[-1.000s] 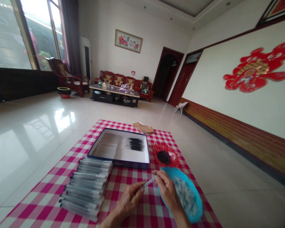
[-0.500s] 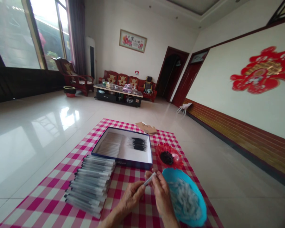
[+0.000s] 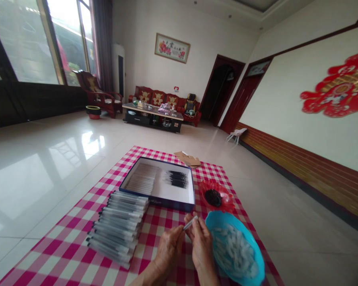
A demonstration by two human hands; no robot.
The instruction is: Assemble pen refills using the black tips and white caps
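Observation:
A slim pen (image 3: pixel 190 223) with a whitish upper end slants between my hands, above the checked cloth. My left hand (image 3: pixel 169 245) is closed round its lower end, knuckles up. The fingers of my right hand (image 3: pixel 201 243) pinch it near the whitish end; the fingertips partly hide it. Just right of that hand sits a blue bowl (image 3: pixel 258 258) full of small translucent caps (image 3: pixel 235 248). To the left of my hands lies a stacked row of pens (image 3: pixel 119 226) with clear barrels and dark ends.
Beyond my hands, a shallow white box (image 3: pixel 161 194) with a blue rim holds clear thin tubes (image 3: pixel 143 178) and black refill-like pieces (image 3: pixel 178 179). A red flower-shaped dish (image 3: pixel 225 196) holds small black parts (image 3: pixel 213 197). Flattened cardboard (image 3: pixel 187 159) lies at the far table edge.
My left hand has rolled over around the pen, showing more of its back. The pen stays between both hands. The whole view has shifted slightly, moving the scene to the right.

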